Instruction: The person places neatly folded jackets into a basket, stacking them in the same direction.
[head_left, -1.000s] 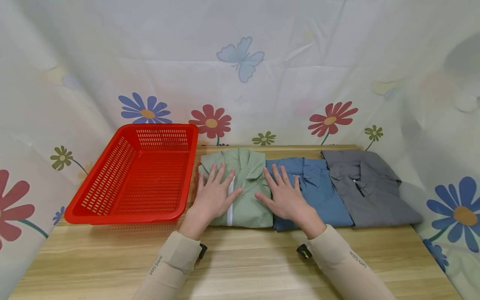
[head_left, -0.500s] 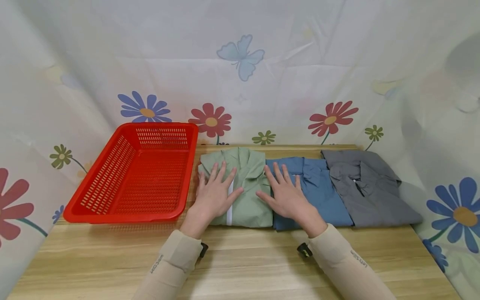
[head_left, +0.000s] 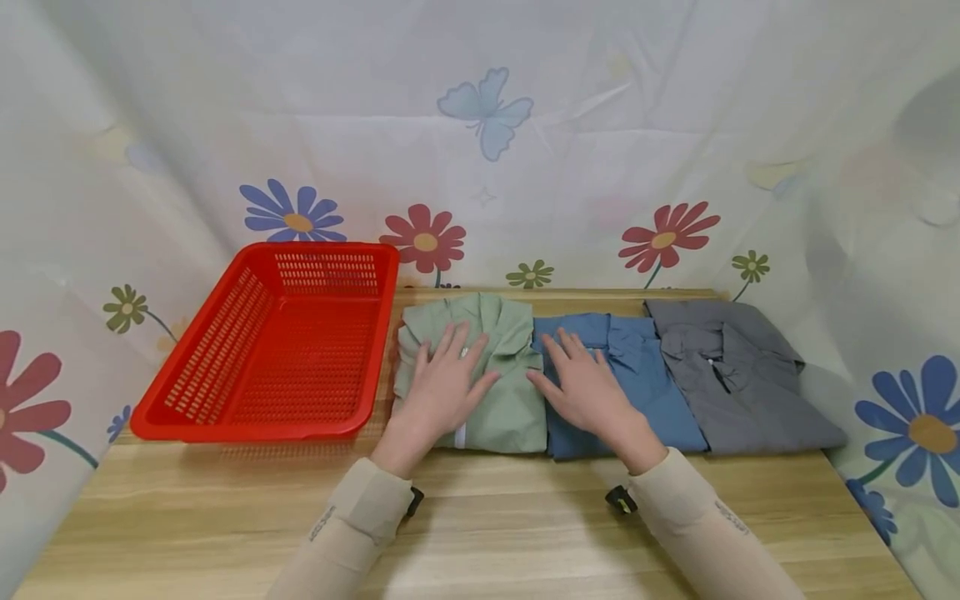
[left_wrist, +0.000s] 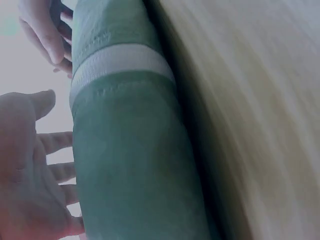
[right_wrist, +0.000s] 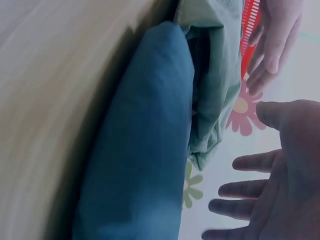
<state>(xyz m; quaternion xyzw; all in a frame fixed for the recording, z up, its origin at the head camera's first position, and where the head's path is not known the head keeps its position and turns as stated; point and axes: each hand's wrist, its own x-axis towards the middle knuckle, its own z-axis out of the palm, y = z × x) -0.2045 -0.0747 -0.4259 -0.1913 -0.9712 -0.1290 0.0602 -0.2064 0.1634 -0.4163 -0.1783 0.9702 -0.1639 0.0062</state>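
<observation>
My left hand (head_left: 441, 385) is held over the folded green garment (head_left: 513, 408), palm down, fingers extended. A white strip (left_wrist: 122, 62) runs along that garment, partly under the hand in the head view. My right hand (head_left: 588, 390) is over the left part of the folded blue garment (head_left: 663, 417), its thumb pointing toward the green one. Neither hand grips anything. In the right wrist view a gap shows between the right hand (right_wrist: 295, 175) and the blue cloth (right_wrist: 140, 140). Beside the blue garment lies a folded grey garment (head_left: 765, 408).
A red plastic basket (head_left: 255, 433) with slotted walls stands to the left of the green garment. All of this is on a wooden table (head_left: 495, 533). A white flower-printed cloth (head_left: 585, 167) hangs behind and at both sides.
Both hands have shifted slightly to the right, and their fingers are a little less spread. The garments and the basket stay in place.
</observation>
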